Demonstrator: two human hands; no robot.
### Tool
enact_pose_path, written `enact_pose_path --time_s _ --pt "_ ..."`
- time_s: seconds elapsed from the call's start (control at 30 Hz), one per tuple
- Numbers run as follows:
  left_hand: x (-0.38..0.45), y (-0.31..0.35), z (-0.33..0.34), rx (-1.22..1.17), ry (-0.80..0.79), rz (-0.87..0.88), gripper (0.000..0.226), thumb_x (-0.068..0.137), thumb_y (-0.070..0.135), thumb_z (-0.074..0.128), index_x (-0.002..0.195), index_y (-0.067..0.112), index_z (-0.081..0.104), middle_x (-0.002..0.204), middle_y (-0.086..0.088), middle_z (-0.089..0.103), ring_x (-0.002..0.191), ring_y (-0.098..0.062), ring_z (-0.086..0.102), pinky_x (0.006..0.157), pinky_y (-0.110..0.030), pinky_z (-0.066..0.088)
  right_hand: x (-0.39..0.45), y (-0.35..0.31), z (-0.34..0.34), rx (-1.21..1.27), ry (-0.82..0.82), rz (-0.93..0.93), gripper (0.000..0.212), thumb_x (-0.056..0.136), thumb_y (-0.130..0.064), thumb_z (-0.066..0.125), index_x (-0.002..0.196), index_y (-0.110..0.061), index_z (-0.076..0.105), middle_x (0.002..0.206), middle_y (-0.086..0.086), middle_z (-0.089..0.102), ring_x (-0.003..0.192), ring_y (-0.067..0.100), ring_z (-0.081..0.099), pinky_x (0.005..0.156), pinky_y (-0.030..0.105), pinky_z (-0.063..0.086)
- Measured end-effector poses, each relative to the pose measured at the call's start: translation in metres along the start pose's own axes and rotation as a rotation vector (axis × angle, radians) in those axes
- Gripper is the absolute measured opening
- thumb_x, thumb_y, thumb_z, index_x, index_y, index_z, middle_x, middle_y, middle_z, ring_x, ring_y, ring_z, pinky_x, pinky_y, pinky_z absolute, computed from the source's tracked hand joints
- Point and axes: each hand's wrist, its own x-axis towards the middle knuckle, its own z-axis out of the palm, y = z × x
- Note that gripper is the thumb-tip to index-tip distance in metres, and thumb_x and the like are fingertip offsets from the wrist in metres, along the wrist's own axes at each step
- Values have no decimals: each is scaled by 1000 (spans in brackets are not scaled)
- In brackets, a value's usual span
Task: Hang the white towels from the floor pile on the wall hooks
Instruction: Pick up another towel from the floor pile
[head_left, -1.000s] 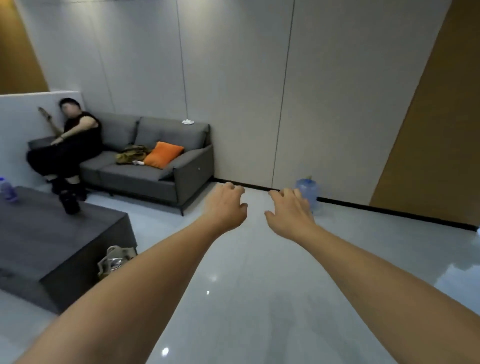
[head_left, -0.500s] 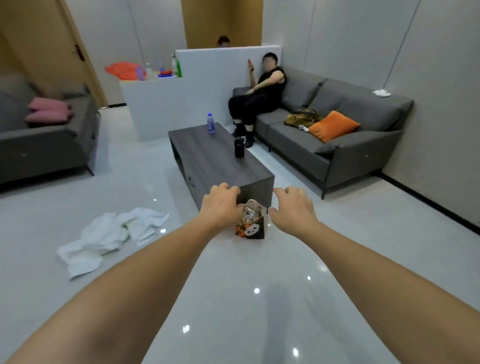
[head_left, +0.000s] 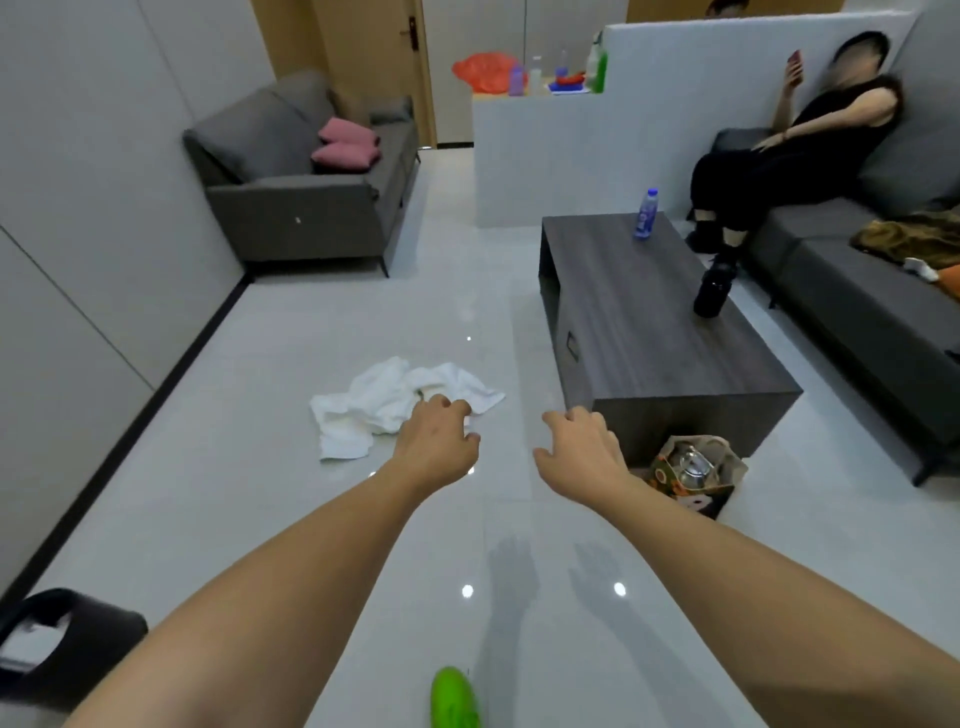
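A crumpled pile of white towels (head_left: 384, 402) lies on the glossy floor ahead of me, left of centre. My left hand (head_left: 436, 444) is stretched out in the air in front of the pile's near edge, fingers loosely curled, holding nothing. My right hand (head_left: 579, 449) is held out beside it to the right, also loosely curled and empty. Both hands are well above the floor and touch nothing. No wall hooks are in view.
A dark wooden coffee table (head_left: 649, 332) stands right of the pile, with a bottle (head_left: 645, 214) and a black cup (head_left: 710, 293) on it. A paper bag (head_left: 693, 475) sits at its near corner. Grey sofas stand at left (head_left: 306, 176) and right, where a person (head_left: 789, 156) sits.
The view has swung left from the wall and right sofa to the room's middle. The towel pile has come to lie straight ahead. Both hands stay held out and empty.
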Motion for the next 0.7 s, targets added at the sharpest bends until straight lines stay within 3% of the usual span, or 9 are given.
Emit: enact_pose_path --time_s 0.33,0.7 --pt "142 -155 17 -96 -179 -244 50 93 34 52 139 14 50 136 -11 48 122 -29 48 98 -42 46 175 -98 76 28 -270 36 50 95 -32 50 142 -16 45 136 10 46 127 29 42 101 40 39" --pt "297 -250 35 -175 -206 -395 51 94 35 53 140 14 49 139 -11 46 123 -29 49 99 -41 47 376 -139 128 24 -407 8 49 95 -35 52 140 -15 47 135 11 47 128 31 41 100 39 39"
